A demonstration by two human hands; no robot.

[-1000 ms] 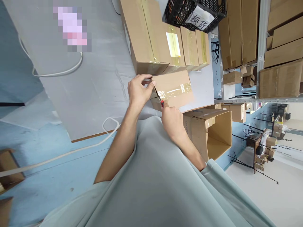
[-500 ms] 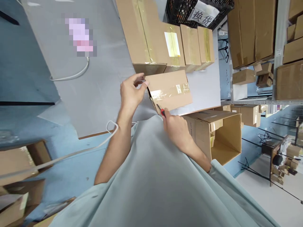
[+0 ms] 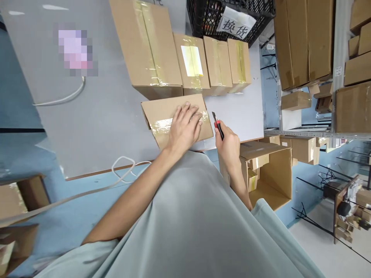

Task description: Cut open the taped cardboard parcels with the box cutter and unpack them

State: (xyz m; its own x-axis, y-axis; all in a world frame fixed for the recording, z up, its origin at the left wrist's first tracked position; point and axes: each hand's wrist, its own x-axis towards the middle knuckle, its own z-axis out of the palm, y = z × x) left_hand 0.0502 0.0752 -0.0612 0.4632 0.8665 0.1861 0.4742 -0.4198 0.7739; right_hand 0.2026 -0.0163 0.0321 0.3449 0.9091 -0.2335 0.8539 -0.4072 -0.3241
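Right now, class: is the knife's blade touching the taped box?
Apart. The head view shows bare table between the knife in the right hand and the taped box.

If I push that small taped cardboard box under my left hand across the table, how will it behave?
The small taped box would likely slide, not roll or tip: it lies flat and low on the smooth grey table. It looks stiff, taped shut. The left hand covers much of it, so it is probably light.

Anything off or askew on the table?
The taped box under the left hand sits skewed to the neat row of boxes behind it. The right hand holds a utility knife with its blade out.
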